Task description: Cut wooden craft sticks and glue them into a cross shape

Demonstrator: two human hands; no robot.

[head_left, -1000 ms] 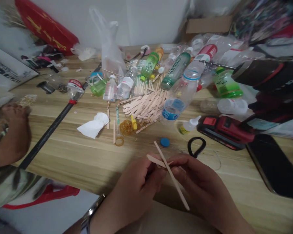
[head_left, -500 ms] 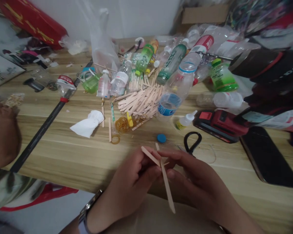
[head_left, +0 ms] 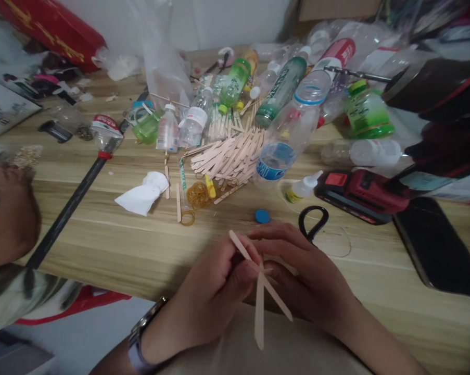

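Near the table's front edge, my left hand (head_left: 219, 286) pinches crossed wooden sticks (head_left: 259, 317) between thumb and fingers. My right hand (head_left: 308, 276) is closed round the same sticks from the other side, its fingertips at the crossing. One stick points up left, and two ends spread downward below the hands. Fingers hide part of the crossing. Beyond them lie a blue cap (head_left: 262, 216), black-handled scissors (head_left: 313, 221), a tangle of rubber bands (head_left: 198, 195) and a heap of loose wooden sticks (head_left: 230, 156).
A cordless drill (head_left: 363, 195) and a phone (head_left: 440, 250) lie at right. Glue bottle (head_left: 303, 187), clear bottle (head_left: 289, 140) and crumpled tissue (head_left: 143, 194) stand or lie ahead. A dark tube (head_left: 71, 208) crosses the left side, beside another person's arm (head_left: 14, 224).
The held sticks have turned: one lower end now points down right and another straight down. My right fingers have shifted over the crossing. The camera view has moved slightly.
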